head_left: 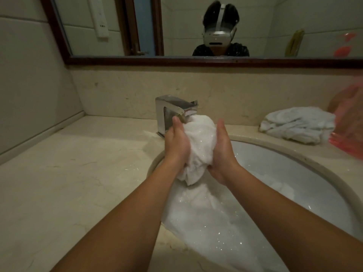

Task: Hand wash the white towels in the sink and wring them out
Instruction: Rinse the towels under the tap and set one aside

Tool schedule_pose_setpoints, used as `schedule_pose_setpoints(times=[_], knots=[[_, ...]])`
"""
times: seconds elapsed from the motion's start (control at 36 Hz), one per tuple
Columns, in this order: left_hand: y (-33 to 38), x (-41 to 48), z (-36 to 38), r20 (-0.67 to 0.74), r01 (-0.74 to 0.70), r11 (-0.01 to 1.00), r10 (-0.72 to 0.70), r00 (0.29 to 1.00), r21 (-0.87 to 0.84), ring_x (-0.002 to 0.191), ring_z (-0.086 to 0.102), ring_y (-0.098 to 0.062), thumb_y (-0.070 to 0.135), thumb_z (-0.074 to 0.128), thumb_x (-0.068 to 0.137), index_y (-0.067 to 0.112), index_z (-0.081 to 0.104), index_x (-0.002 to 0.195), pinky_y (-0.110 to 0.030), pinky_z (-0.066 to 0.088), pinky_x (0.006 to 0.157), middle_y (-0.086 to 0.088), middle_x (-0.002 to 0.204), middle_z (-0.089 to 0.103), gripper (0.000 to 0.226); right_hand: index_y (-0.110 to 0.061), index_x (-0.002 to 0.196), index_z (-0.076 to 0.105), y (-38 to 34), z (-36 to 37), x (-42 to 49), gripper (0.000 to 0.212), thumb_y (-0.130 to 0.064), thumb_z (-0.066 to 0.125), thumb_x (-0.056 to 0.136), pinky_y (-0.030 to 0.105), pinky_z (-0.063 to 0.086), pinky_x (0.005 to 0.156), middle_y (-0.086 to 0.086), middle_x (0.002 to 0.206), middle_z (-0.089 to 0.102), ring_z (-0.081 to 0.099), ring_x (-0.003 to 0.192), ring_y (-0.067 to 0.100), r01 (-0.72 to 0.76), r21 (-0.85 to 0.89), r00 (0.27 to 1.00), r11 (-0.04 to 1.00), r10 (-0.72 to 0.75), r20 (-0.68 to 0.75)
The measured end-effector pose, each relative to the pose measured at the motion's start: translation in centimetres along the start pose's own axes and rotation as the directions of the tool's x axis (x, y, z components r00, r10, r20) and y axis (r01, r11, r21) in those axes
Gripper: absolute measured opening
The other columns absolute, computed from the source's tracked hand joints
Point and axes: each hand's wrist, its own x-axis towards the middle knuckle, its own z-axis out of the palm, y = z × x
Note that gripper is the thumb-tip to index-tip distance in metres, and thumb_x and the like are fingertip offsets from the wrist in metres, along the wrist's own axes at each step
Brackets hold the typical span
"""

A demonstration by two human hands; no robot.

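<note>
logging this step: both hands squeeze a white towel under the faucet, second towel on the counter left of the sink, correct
Wrong side: the head view shows the second towel on the counter right of the sink. The left hand and right hand do squeeze the white towel under the faucet.

left hand (176, 147) gripping, thumb up | right hand (223, 152) gripping | forearms converging

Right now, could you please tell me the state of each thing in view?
faucet, flow hidden, cannot tell.
left hand, gripping bunched towel.
right hand, gripping bunched towel.
bunched towel, wet, held at the faucet spout.
sink, holding soaking towel, sudsy.
counter towel, crumpled, untouched.
</note>
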Motion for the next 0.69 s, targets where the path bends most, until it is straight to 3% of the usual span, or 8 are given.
schedule_pose_setpoints(times=[0.08, 0.17, 0.25, 0.31, 0.39, 0.5, 0.61, 0.69], knots=[[0.2, -0.2, -0.2, 0.023, 0.011, 1.0, -0.011, 1.0, 0.008, 0.108, 0.074, -0.025, 0.065, 0.032, 0.108, 0.015, 0.073, 0.119, -0.047, 0.059, 0.099, -0.007, 0.112, 0.078, 0.066, -0.018, 0.138, 0.067, 0.1, -0.7, 0.1, 0.068, -0.07, 0.035, 0.107, 0.052, 0.059, 0.103, 0.011, 0.125, 0.078, 0.076, 0.113, 0.031, -0.029, -0.018, 1.0, 0.999, 0.029, -0.007], [0.5, -0.6, -0.5, 0.049, 0.0, 0.997, -0.004, 0.999, 0.071, 0.101, 0.074, -0.021, 0.067, 0.037, 0.106, 0.018, 0.076, 0.106, -0.035, 0.059, 0.089, -0.003, 0.103, 0.078, 0.062, -0.028, 0.142, 0.062, 0.2, -0.9, 0.3, 0.042, -0.051, 0.055, 0.107, 0.051, 0.06, 0.102, 0.004, 0.135, 0.072, 0.074, 0.116, 0.025, 0.063, -0.188, 0.991, 0.98, -0.083, -0.102], [0.4, -0.7, -1.1, 0.103, 0.069, 0.994, -0.078, 0.992, 0.086, 0.11, 0.074, -0.025, 0.105, 0.039, 0.068, 0.022, 0.078, 0.119, -0.044, 0.057, 0.102, -0.003, 0.114, 0.079, 0.106, -0.045, 0.131, 0.062, 0.2, -0.8, -0.1, 0.033, -0.033, 0.068, 0.101, 0.05, 0.061, 0.1, 0.0, 0.139, 0.066, 0.072, 0.117, 0.024, 0.155, -0.269, 0.979, 0.951, -0.184, -0.086], [0.1, -0.3, -1.4, 0.157, 0.163, 0.984, -0.171, 0.973, 0.066, 0.108, 0.075, -0.028, 0.115, 0.035, 0.046, 0.023, 0.078, 0.123, -0.048, 0.057, 0.103, -0.006, 0.114, 0.08, 0.127, -0.043, 0.133, 0.06, 0.1, -0.7, -0.3, 0.04, -0.019, 0.067, 0.102, 0.047, 0.062, 0.096, 0.002, 0.138, 0.065, 0.072, 0.116, 0.023, 0.21, -0.237, 0.973, 0.948, -0.227, -0.046], [0.8, -0.8, -1.5, 0.244, 0.245, 0.969, -0.241, 0.939, 0.012, 0.104, 0.078, -0.031, 0.099, 0.032, 0.08, 0.018, 0.078, 0.122, -0.047, 0.059, 0.101, -0.013, 0.109, 0.081, 0.102, -0.036, 0.131, 0.057, -0.4, -0.4, -0.4, 0.035, -0.013, 0.061, 0.105, 0.049, 0.058, 0.104, 0.003, 0.14, 0.062, 0.068, 0.121, 0.024, 0.238, -0.191, 0.966, 0.952, -0.252, -0.053], [0.0, 0.1, -1.0, 0.131, 0.157, 0.986, -0.163, 0.978, 0.057, 0.11, 0.074, -0.029, 0.104, 0.04, 0.064, 0.022, 0.076, 0.123, -0.049, 0.057, 0.103, -0.006, 0.117, 0.079, 0.107, -0.033, 0.133, 0.054, -0.7, -0.1, -0.2, 0.024, -0.023, 0.054, 0.11, 0.052, 0.059, 0.102, 0.006, 0.131, 0.065, 0.069, 0.115, 0.027, 0.183, -0.169, 0.964, 0.969, -0.211, -0.165], [0.7, -0.3, -0.7, 0.071, 0.159, 0.987, -0.161, 0.985, 0.03, 0.109, 0.072, -0.027, 0.084, 0.036, 0.095, 0.02, 0.074, 0.126, -0.046, 0.059, 0.099, -0.006, 0.118, 0.077, 0.08, -0.016, 0.141, 0.062, -0.3, -0.5, 0.4, 0.035, -0.028, 0.045, 0.112, 0.05, 0.057, 0.105, 0.008, 0.13, 0.069, 0.068, 0.119, 0.029, 0.057, -0.136, 0.952, 0.989, -0.095, -0.292], [0.2, 0.1, -0.7, 0.056, 0.207, 0.978, -0.205, 0.977, -0.036, 0.106, 0.074, -0.03, 0.077, 0.036, 0.1, 0.017, 0.074, 0.123, -0.048, 0.061, 0.096, -0.008, 0.113, 0.079, 0.074, -0.014, 0.136, 0.067, 0.1, -0.7, 0.6, 0.037, -0.028, 0.042, 0.112, 0.049, 0.059, 0.102, 0.011, 0.126, 0.072, 0.07, 0.116, 0.032, 0.014, -0.124, 0.951, 0.992, -0.051, -0.305]])
